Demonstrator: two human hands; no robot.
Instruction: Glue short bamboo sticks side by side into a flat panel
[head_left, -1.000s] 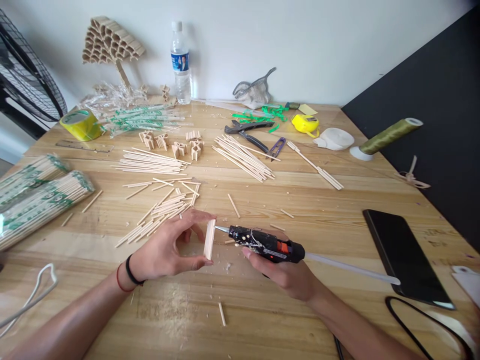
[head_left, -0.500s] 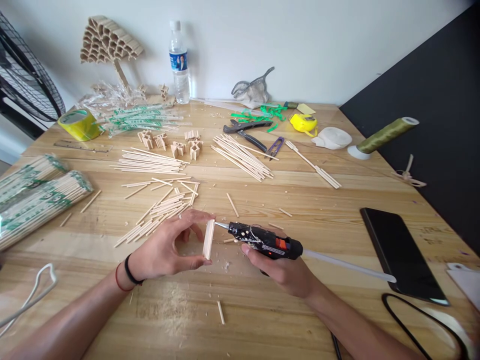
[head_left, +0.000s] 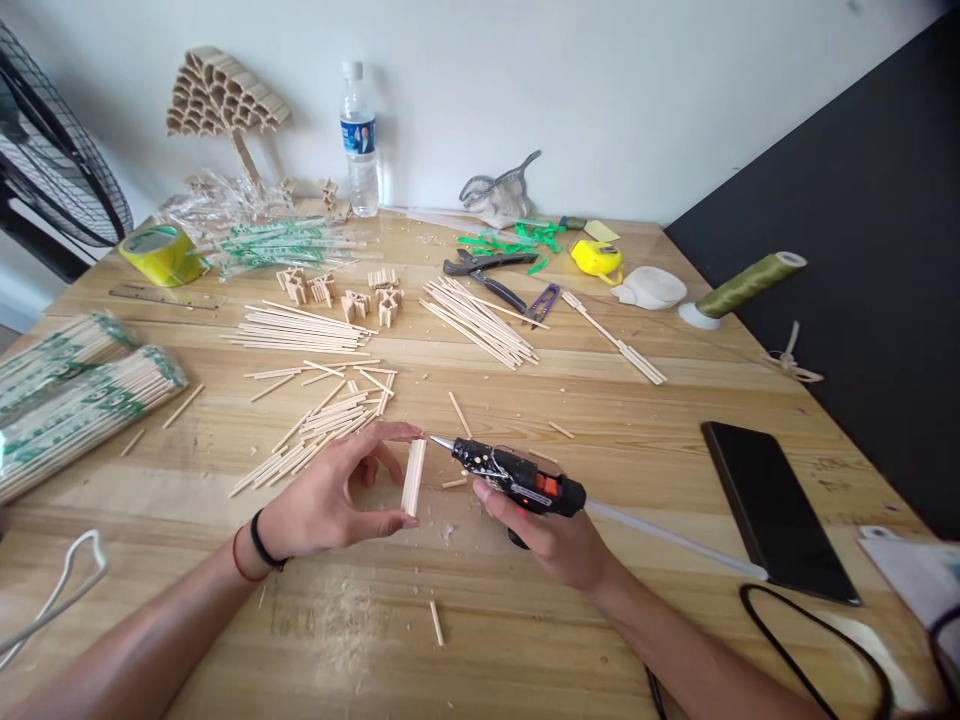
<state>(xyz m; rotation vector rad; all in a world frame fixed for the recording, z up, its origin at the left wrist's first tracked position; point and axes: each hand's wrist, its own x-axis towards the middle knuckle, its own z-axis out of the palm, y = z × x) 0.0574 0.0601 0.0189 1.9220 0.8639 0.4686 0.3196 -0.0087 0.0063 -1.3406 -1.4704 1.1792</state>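
Between thumb and fingertips, my left hand (head_left: 330, 490) pinches a small block of short wooden sticks (head_left: 413, 478) by its two ends. My right hand (head_left: 551, 535) is wrapped round a black hot glue gun (head_left: 517, 475) with an orange switch. Its metal nozzle points left at the upper end of the block; whether it touches cannot be made out. A clear glue stick (head_left: 675, 540) juts from the back of the gun. Behind my left hand lies a heap of cut wooden sticks (head_left: 330, 425).
Small glued stick pieces (head_left: 388, 306) stand farther back, near longer sticks (head_left: 480, 320) and pliers (head_left: 491, 265). A phone (head_left: 776, 510) lies at right, beside a black cable (head_left: 817, 640). Bagged sticks (head_left: 90, 420) lie at left. A bottle (head_left: 360, 140) stands by the wall.
The view has shifted slightly. The glue gun's nozzle has tipped a little upward at the block's upper end. My left hand keeps the block in nearly the same place.
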